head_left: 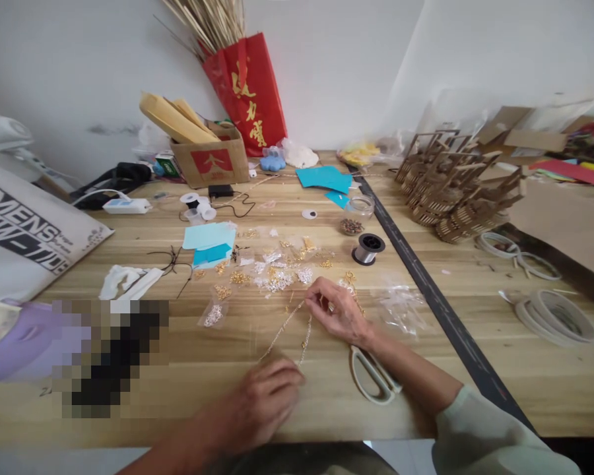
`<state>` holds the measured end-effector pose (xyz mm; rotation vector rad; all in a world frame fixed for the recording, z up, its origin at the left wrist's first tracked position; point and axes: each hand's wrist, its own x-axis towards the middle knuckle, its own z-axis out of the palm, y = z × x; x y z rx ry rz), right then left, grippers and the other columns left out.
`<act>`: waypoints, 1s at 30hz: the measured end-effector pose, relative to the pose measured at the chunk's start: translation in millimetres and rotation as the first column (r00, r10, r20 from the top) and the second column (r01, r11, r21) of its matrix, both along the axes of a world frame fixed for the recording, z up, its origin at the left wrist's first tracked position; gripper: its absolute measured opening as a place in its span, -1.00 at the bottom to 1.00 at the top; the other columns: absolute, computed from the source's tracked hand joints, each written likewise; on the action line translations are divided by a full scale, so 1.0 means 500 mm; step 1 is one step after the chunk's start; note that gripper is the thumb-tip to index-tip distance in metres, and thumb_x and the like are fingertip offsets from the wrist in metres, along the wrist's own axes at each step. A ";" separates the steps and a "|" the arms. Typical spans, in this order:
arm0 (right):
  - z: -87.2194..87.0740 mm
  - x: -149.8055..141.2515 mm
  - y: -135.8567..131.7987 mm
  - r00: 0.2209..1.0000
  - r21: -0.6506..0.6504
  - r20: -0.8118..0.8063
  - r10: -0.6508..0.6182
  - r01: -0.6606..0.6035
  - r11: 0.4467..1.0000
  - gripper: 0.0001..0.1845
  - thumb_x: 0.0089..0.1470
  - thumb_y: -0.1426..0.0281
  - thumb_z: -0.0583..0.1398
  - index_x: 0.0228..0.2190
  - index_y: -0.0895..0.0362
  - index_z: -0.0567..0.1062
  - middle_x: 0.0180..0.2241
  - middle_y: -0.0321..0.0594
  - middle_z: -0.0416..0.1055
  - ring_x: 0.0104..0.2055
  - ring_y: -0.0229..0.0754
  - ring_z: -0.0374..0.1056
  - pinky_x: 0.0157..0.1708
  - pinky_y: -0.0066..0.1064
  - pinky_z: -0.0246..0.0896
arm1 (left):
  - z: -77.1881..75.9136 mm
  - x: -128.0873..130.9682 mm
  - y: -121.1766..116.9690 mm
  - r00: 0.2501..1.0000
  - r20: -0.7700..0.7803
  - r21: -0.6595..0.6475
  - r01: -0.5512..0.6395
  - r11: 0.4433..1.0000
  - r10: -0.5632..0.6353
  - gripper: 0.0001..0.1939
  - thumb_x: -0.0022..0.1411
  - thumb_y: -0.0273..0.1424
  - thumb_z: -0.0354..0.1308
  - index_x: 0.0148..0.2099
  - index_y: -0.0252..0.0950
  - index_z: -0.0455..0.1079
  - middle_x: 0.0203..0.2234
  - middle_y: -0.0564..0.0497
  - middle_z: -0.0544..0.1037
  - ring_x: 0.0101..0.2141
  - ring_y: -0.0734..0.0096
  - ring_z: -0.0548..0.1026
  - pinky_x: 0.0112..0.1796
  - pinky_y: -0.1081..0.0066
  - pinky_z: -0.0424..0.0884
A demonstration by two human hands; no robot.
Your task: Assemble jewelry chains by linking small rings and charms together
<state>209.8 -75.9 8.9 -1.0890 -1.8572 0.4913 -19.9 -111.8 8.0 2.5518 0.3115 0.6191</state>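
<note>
Pinching chain (pixel 284 328) in right hand (pixel 335 310), beads (pixel 351 227) in jar (pixel 361 206), stalks (pixel 212 21) in bag (pixel 252 92)

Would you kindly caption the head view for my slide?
Right hand pinches a thin chain over a wooden table, blurred left hand nearby.

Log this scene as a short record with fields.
Right hand: fingertips pinching a thin chain
Left hand: blurred, nearer the body, at the chain's lower end; grip unclear
Chain: two strands slanting down from the right fingertips
Near right forearm: scissors, handles showing, blades not visible
Beyond hands: small metallic findings in loose piles and clear bags
Right of findings: wire spool, upright
Back: red bag beside a cardboard box
</note>
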 end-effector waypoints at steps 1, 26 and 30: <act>-0.003 0.001 -0.001 1.000 0.003 -0.003 -0.004 0.004 1.000 -0.90 0.13 0.52 0.11 -0.41 0.13 0.33 -0.47 -0.29 0.28 -0.52 -0.32 0.17 -0.55 -0.49 0.12 | -0.005 -0.008 -0.010 1.000 -0.016 0.075 0.012 0.997 -0.011 -0.80 0.27 -0.61 -0.02 -0.28 -0.35 0.42 -0.20 -0.14 0.59 -0.08 0.24 0.47 -0.06 0.31 0.43; -0.023 0.010 -0.002 1.000 -0.007 0.019 -0.022 0.022 1.000 -0.90 0.11 0.52 0.11 -0.44 0.13 0.33 -0.49 -0.29 0.28 -0.53 -0.31 0.18 -0.56 -0.49 0.10 | -0.023 -0.063 -0.016 0.991 0.070 0.291 -0.131 0.948 0.116 -0.77 0.32 -0.60 -0.06 -0.23 -0.41 0.44 -0.26 -0.16 0.61 -0.06 0.26 0.51 -0.03 0.33 0.47; -0.022 0.008 -0.004 0.999 -0.009 0.027 -0.019 0.020 1.000 -0.90 0.12 0.51 0.11 -0.43 0.13 0.34 -0.49 -0.29 0.28 -0.54 -0.32 0.17 -0.56 -0.49 0.10 | -0.015 -0.043 -0.011 0.965 0.133 0.064 -0.236 0.970 0.226 -0.83 0.27 -0.62 0.01 -0.26 -0.34 0.40 -0.40 -0.07 0.57 -0.28 0.38 0.53 -0.19 0.41 0.50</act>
